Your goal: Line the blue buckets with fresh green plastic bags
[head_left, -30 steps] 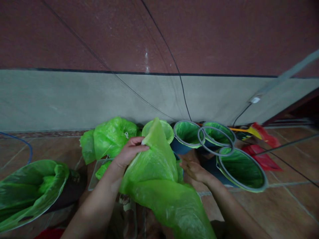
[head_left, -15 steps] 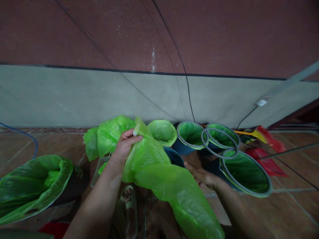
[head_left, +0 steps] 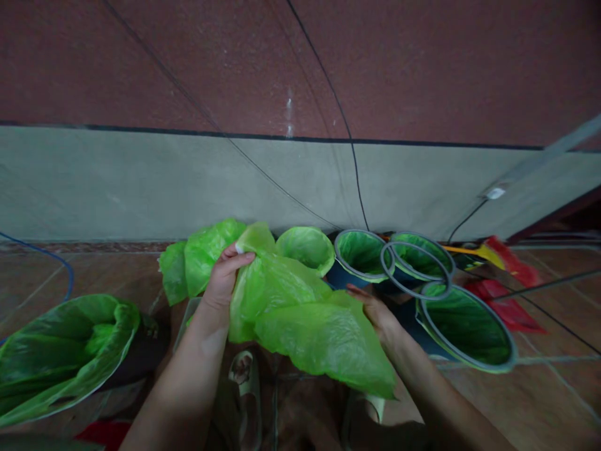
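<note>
A thin, translucent green plastic bag (head_left: 300, 313) stretches between my hands, crumpled, its loose lower corner hanging toward the right. My left hand (head_left: 230, 269) pinches the bag's upper left edge between thumb and fingers. At the bag's right side is my right hand (head_left: 375, 310), touching it. One finger there sticks out straight past the bag's edge, while the others are partly hidden behind the plastic. Just beyond the bag stands a bin lined in light green (head_left: 307, 249). More bunched green plastic (head_left: 211, 254) lies behind my left hand.
Along the wall at right stand bins with green liners and grey rims (head_left: 359, 254); a loose grey ring (head_left: 389, 269) rests across them. A large lined bin (head_left: 126, 338) is at left. A red dustpan (head_left: 504, 307) and a broom (head_left: 507, 257) lie far right.
The bag's long hanging end has swung up and shortened in view, uncovering my right foot. My right hand has risen slightly against the bag. My left hand has shifted a little left, still pinching it.
</note>
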The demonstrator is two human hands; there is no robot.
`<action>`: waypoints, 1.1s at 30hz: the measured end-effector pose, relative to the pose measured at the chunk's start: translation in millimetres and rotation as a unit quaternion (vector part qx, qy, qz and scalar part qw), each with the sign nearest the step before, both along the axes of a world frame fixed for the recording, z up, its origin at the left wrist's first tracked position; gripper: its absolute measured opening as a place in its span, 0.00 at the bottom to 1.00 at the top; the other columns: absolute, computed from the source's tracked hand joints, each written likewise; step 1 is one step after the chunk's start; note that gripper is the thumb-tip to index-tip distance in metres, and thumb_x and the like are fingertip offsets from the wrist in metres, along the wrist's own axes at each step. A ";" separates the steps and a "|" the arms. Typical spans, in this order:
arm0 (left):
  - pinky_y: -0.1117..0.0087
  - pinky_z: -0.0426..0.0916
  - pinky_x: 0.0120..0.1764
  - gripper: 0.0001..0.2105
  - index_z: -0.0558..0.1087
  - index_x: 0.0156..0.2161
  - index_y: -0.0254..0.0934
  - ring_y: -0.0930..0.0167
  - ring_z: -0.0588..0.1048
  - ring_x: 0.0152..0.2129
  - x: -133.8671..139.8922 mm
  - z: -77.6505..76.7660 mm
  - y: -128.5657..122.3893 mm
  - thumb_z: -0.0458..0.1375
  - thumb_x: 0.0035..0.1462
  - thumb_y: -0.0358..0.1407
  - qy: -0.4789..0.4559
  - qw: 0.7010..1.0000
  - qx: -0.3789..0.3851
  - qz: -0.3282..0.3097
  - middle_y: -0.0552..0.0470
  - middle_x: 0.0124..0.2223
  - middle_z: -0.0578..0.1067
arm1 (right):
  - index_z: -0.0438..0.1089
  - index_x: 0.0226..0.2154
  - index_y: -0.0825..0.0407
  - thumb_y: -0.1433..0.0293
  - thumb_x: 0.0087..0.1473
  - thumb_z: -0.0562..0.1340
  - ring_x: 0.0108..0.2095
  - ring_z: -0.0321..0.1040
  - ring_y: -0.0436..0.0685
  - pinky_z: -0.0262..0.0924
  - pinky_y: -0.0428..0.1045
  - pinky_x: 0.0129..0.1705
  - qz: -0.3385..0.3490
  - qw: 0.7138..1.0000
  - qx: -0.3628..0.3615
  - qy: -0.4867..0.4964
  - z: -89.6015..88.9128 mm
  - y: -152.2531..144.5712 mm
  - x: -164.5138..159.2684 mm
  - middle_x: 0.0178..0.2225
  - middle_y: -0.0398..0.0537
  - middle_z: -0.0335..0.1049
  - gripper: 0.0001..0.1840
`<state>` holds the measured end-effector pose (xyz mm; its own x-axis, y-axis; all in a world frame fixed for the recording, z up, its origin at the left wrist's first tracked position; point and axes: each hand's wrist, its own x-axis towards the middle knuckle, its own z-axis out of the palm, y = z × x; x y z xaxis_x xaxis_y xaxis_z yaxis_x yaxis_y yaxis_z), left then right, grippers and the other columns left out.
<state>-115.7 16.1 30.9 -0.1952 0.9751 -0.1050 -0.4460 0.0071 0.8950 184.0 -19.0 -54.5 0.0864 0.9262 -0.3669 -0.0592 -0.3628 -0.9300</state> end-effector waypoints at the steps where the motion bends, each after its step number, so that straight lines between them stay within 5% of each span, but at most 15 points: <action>1: 0.64 0.73 0.36 0.13 0.78 0.32 0.36 0.64 0.78 0.28 -1.2 1.2 1.6 0.68 0.35 0.33 -0.010 1.000 0.006 -0.004 0.53 0.28 0.79 | 0.69 0.45 0.50 0.64 0.45 0.65 0.30 0.74 0.59 0.70 0.54 0.34 -0.054 0.997 -0.013 0.046 1.0 5.0 10.5 0.29 0.46 0.76 0.22; 3: 0.66 0.74 0.36 0.13 0.78 0.32 0.37 0.67 0.78 0.27 -3.9 2.9 5.2 0.69 0.35 0.32 -0.024 1.000 0.017 0.001 0.53 0.29 0.80 | 0.67 0.46 0.48 0.67 0.42 0.67 0.31 0.75 0.57 0.70 0.52 0.37 -0.126 0.988 0.017 0.085 5.3 13.9 36.6 0.32 0.43 0.76 0.25; 9: 0.71 0.71 0.32 0.12 0.78 0.30 0.36 0.72 0.76 0.24 -7.6 -0.1 15.8 0.69 0.33 0.30 -0.002 1.000 0.022 0.013 0.55 0.28 0.79 | 0.68 0.46 0.44 0.66 0.43 0.68 0.32 0.74 0.53 0.69 0.49 0.39 -0.194 0.969 0.119 0.093 30.5 12.4 99.8 0.35 0.39 0.76 0.25; 12: 0.73 0.70 0.32 0.10 0.78 0.28 0.36 0.74 0.75 0.23 -5.9 -4.0 18.9 0.69 0.34 0.29 0.010 0.999 0.035 0.017 0.56 0.27 0.79 | 0.71 0.43 0.47 0.54 0.52 0.61 0.37 0.75 0.59 0.69 0.54 0.40 -0.102 0.989 0.101 0.045 42.2 4.0 95.9 0.37 0.47 0.77 0.20; 16: 0.72 0.69 0.34 0.09 0.78 0.27 0.36 0.74 0.75 0.24 -6.4 -7.5 20.9 0.69 0.33 0.29 0.028 0.999 0.032 0.029 0.55 0.27 0.78 | 0.74 0.38 0.51 0.45 0.56 0.51 0.38 0.75 0.64 0.69 0.57 0.39 0.034 0.999 0.005 0.025 46.0 0.5 77.7 0.34 0.54 0.78 0.30; 20: 0.71 0.69 0.34 0.10 0.77 0.27 0.36 0.73 0.74 0.24 -11.4 -9.1 23.0 0.69 0.32 0.29 0.036 0.998 0.018 0.048 0.56 0.26 0.78 | 0.73 0.42 0.49 0.58 0.51 0.62 0.39 0.75 0.61 0.70 0.55 0.42 -0.005 0.997 -0.013 0.072 37.6 5.7 80.9 0.38 0.50 0.78 0.17; 25: 0.72 0.68 0.34 0.10 0.77 0.26 0.36 0.74 0.74 0.24 -14.3 -13.9 27.9 0.69 0.32 0.28 0.027 0.998 0.014 0.050 0.56 0.26 0.77 | 0.69 0.47 0.45 0.67 0.46 0.66 0.34 0.75 0.57 0.71 0.53 0.37 -0.149 0.984 0.044 0.082 32.3 10.5 96.8 0.40 0.44 0.77 0.23; 33: 0.71 0.67 0.37 0.12 0.77 0.29 0.34 0.72 0.75 0.29 -12.6 -16.7 29.9 0.68 0.33 0.28 0.018 0.999 0.007 0.030 0.55 0.27 0.77 | 0.69 0.47 0.46 0.70 0.42 0.68 0.30 0.75 0.56 0.71 0.51 0.33 -0.159 0.981 0.067 0.091 37.7 8.4 95.8 0.36 0.43 0.77 0.26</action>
